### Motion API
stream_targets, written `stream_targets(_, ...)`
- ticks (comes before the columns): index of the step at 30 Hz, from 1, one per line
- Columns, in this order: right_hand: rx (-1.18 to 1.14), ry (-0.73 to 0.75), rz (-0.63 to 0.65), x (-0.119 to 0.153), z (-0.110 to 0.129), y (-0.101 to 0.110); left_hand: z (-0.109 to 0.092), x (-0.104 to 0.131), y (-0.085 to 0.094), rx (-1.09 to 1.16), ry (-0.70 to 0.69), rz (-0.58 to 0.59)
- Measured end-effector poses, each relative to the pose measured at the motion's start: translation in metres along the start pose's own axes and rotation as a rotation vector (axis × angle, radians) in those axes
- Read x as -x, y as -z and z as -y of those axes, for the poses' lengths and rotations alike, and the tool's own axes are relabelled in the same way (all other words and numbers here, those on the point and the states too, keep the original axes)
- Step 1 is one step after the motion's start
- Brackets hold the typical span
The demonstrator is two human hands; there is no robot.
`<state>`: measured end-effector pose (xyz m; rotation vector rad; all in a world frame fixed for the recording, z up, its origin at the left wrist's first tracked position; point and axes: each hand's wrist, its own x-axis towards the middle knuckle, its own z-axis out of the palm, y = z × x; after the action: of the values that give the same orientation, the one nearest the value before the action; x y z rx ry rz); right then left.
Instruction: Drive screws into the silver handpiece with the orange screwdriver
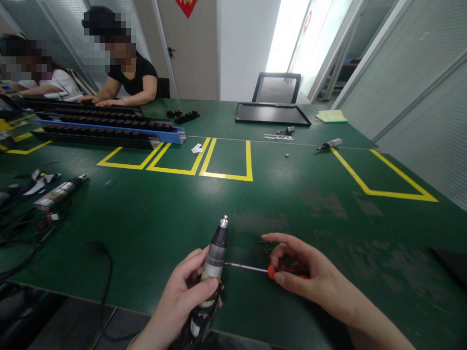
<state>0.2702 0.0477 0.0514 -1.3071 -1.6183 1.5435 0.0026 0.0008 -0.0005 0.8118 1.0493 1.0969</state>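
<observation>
My left hand (186, 287) is wrapped around an electric screwdriver (215, 257), a grey and black cylinder whose metal nose points away from me. In my right hand (310, 277) is a hand screwdriver (248, 267) with a red and black handle, held between thumb and fingers. Its thin shaft runs left to the side of the electric screwdriver; whether the tip touches it I cannot tell. My right index finger reaches out over several small screws (267, 251) lying on the table. The lower end of the electric screwdriver is partly hidden by my left hand.
The green table (146, 204) carries yellow tape outlines (226, 176). Another electric screwdriver (60, 192) lies among cables at left. Long black and blue rails (109, 127) stand back left, near two seated people. A black-framed panel (272, 114) and a grey tool (330, 144) lie farther right.
</observation>
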Motion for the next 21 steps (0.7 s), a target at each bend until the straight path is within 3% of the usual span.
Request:
stream_targets(7, -0.156, -0.129, 0.01, -0.001, -0.0029, -0.0022, -0.0021, -0.0002, -0.0012, 0.007, 0.012, 0.002)
stream_targets(12, -0.099, -0.248, 0.011, -0.0021, -0.0033, -0.0046, -0.0033, -0.0001, -0.0013, -0.013, 0.011, 0.014)
stream_targets(21, -0.029, -0.054, -0.039, 0.0008, 0.0012, -0.0012, -0.0041, 0.0021, -0.0055, 0.034, 0.022, -0.052)
